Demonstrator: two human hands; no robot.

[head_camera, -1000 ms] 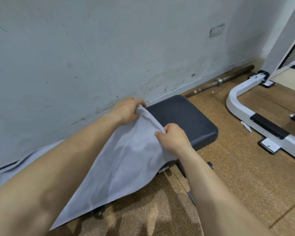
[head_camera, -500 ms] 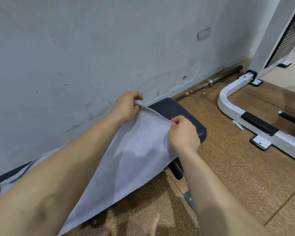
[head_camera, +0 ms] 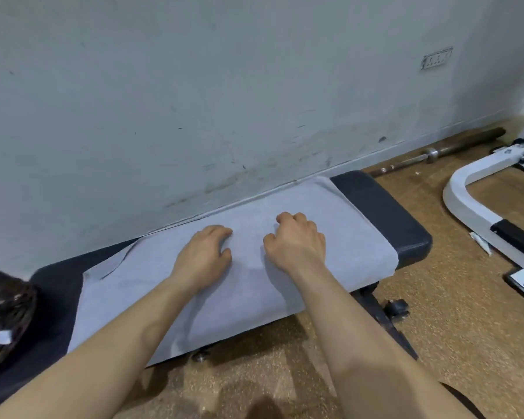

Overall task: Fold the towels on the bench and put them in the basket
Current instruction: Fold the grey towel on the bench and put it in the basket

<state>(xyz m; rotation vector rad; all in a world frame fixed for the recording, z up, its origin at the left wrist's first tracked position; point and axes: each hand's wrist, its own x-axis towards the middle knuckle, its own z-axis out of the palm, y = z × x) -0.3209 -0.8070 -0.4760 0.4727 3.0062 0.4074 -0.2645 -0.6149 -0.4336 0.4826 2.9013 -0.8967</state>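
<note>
Head view: a grey towel lies spread flat on the bench. The left hand rests on it, fingers loosely bent and released. The right hand has its fingers curled under; I cannot tell whether they grasp cloth. At the bench's left end, the basket carries a white tag, too small to read.

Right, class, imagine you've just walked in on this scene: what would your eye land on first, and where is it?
First, the pale grey towel spread flat over the dark bench against the wall, mid-frame, with the left hand and right hand resting side by side on it. After that, the dark woven basket at the far left edge and the white machine frame at the right.
</note>
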